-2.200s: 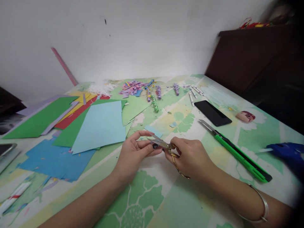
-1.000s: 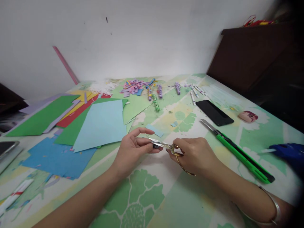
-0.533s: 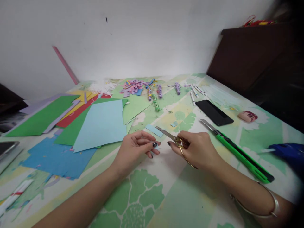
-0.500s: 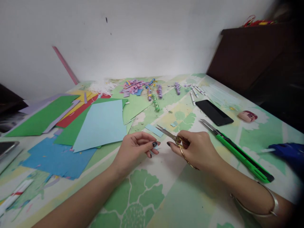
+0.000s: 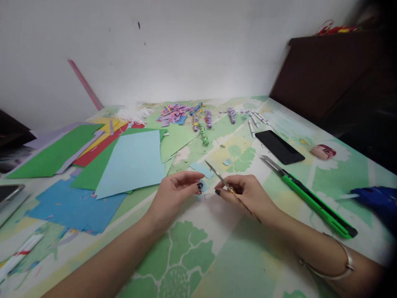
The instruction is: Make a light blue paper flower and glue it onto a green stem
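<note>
My right hand (image 5: 248,196) is closed round a pair of small scissors (image 5: 221,180) with gold handles; the blades point up and to the left, away from my other hand. My left hand (image 5: 176,195) is curled, thumb and fingers pinching a tiny light blue paper piece (image 5: 201,187) just above the table. The fingertips of both hands nearly meet. A light blue paper offcut (image 5: 201,169) lies just beyond them.
Coloured paper sheets (image 5: 130,163) are piled at the left. A green utility knife (image 5: 310,200), a black phone (image 5: 279,147) and a blue glue gun (image 5: 376,198) lie to the right. Paper scraps and rolled beads (image 5: 186,116) sit at the back near white pens (image 5: 256,120).
The scissors left the paper piece and swung up and away to the right. My left hand kept the tiny blue piece and the hands drew close again.
</note>
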A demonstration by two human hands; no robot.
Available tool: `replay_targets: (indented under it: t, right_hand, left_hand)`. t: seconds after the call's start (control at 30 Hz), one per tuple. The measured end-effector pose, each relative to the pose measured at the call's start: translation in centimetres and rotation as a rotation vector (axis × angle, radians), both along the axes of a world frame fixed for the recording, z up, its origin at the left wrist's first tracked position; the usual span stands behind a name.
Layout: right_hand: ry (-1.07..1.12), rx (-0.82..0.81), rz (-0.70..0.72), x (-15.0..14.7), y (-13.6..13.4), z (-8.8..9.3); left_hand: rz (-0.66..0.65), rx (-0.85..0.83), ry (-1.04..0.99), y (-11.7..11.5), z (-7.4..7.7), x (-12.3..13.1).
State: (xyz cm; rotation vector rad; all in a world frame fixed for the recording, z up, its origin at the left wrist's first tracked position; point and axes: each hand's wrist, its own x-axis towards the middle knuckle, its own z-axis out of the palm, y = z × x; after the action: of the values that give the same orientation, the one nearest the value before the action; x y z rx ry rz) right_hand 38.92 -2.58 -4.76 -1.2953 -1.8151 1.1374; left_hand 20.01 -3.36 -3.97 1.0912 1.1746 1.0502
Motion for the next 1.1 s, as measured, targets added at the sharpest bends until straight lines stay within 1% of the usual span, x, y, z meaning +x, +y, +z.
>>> replay_targets:
  t: [0.1,0.17,0.33,0.43,0.5,0.57,0.67,0.73,0.9,1.1]
  right_hand:
    - [0.160,-0.132,0.058,-0.6,-0.3,-0.1]
    - [0.193,-0.162,0.084,-0.9,-0.5,-0.2]
    - [0.256,-0.170,0.063,-1.0,-0.6,-0.2]
    - [0.267,-0.160,0.034,-0.9,-0.6,-0.1]
    - [0.244,-0.130,0.036,-0.8,-0.6,-0.1]
    - [0.143,-0.038,0.025,-0.7,-0.6,-0.1]
    - [-0.101,0.183,-0.031,-0.6,-0.8,-0.1]
    - [-0.205,0.282,-0.055,-0.6,-0.9,0.0]
    - [-0.290,0.351,-0.079,-0.5,-1.0,0.1]
    - [-0.333,0.383,-0.098,-0.4,-0.7,0.1]
  left_hand:
    - [-0.054,0.011,0.042,-0.4,0.3,0.6]
    - [-0.100,0.012,0.052,-0.6,0.5,0.9]
    - [-0.138,0.016,0.028,-0.9,0.4,1.3]
    - [-0.192,-0.036,-0.007,-0.7,0.1,1.3]
    - [-0.199,-0.066,-0.046,-0.6,-0.1,1.2]
    - [-0.170,-0.062,-0.090,-0.5,-0.1,1.1]
    - [-0.066,-0.018,-0.190,-0.3,-0.1,0.9]
    - [-0.001,0.003,-0.262,-0.3,-0.1,0.6]
    - [0.090,0.034,-0.330,-0.1,0.0,0.4]
    - [0.118,0.040,-0.343,-0.1,0.1,0.5]
